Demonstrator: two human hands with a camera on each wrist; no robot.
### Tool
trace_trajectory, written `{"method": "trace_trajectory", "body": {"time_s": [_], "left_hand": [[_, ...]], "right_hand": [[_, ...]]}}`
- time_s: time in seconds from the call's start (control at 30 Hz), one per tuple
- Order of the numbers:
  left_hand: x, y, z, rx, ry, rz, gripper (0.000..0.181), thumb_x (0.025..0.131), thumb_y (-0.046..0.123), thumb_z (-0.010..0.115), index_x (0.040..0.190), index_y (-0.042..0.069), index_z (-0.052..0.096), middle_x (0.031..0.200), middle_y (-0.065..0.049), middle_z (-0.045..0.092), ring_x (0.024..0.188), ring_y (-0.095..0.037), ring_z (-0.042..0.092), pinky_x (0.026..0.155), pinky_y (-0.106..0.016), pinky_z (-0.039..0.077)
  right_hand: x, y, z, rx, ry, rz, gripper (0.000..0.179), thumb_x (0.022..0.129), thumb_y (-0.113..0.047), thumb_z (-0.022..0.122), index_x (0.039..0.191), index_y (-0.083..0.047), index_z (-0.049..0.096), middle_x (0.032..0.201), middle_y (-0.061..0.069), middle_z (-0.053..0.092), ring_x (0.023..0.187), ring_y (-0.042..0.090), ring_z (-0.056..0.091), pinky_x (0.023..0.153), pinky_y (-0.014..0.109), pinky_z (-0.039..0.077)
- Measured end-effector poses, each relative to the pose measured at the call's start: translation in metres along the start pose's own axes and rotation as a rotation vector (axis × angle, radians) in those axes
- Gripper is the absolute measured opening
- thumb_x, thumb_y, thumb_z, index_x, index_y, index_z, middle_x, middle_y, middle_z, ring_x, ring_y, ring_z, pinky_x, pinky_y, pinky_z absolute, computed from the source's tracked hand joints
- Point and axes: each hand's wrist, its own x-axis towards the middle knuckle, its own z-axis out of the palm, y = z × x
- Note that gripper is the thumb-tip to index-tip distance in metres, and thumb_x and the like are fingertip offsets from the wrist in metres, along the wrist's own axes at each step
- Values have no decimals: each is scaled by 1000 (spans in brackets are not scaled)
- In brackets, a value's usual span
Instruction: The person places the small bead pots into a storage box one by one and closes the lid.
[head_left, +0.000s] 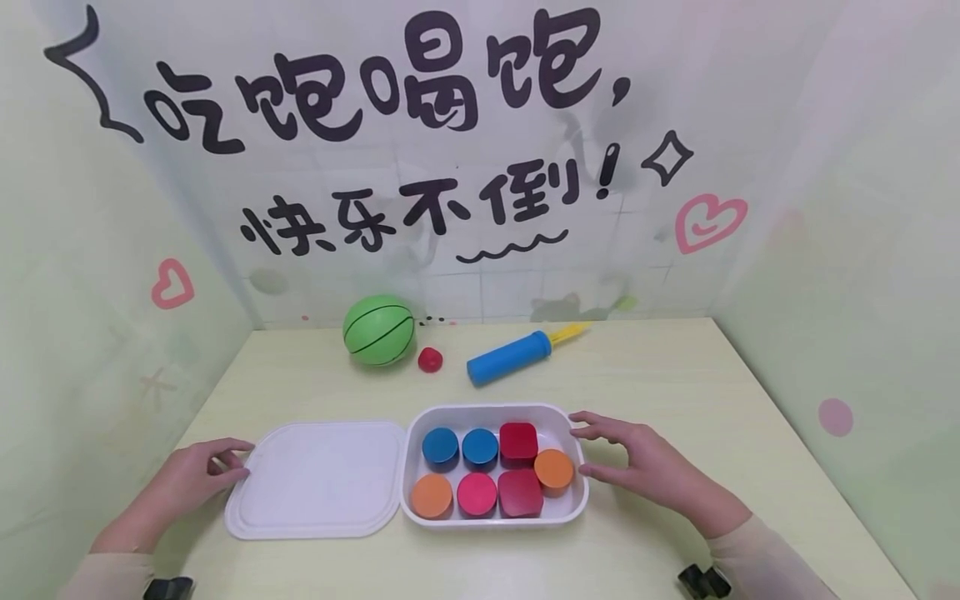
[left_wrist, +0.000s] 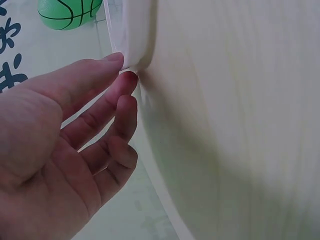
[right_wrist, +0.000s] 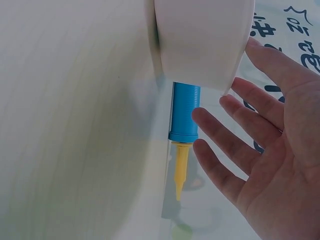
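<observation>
A white lid [head_left: 315, 479] lies flat on the table, beside a white rounded box [head_left: 495, 525]. Inside the box stand several small tubs: blue ones [head_left: 441, 447], orange ones [head_left: 553, 471], a pink-red round one [head_left: 477, 494] and squarish red ones [head_left: 518, 444]. At the lid's left edge is my left hand [head_left: 201, 471], thumb and index fingertips right at the rim, other fingers loosely bent. My right hand [head_left: 637, 454] has its fingers spread and fairly straight, fingertips at the box's right wall [right_wrist: 205, 45]. In the right wrist view the palm faces the box.
Toward the back of the table stand a green ball [head_left: 378, 331] with black lines and a small red lump [head_left: 430, 360]. A blue hand pump [head_left: 510, 358] with a yellow nozzle [head_left: 567, 333] lies behind the box. Printed cloth walls [head_left: 480, 283] border the table.
</observation>
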Motion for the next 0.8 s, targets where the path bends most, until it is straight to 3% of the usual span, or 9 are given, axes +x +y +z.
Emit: {"method": "trace_trajectory", "body": {"time_s": [0.43,0.8], "left_hand": [[1,-2,5,34,21,2,30,88,16,80,115,5,72,80,7,69,69,1,59,61,-22,48],[-8,-9,1,-263,-19,-33,45,97,17,73,137,2,61,91,-3,77,67,-6,63,57,-25,52]], "right_hand": [[-1,0,0,8,10,-18,50,89,-44,80,133,-21,70,149,-5,60,138,28,57,105,51,55],[-1,1,0,5,17,-25,49,89,-42,81,132,-21,71,149,-5,60,138,27,57,106,50,55]]}}
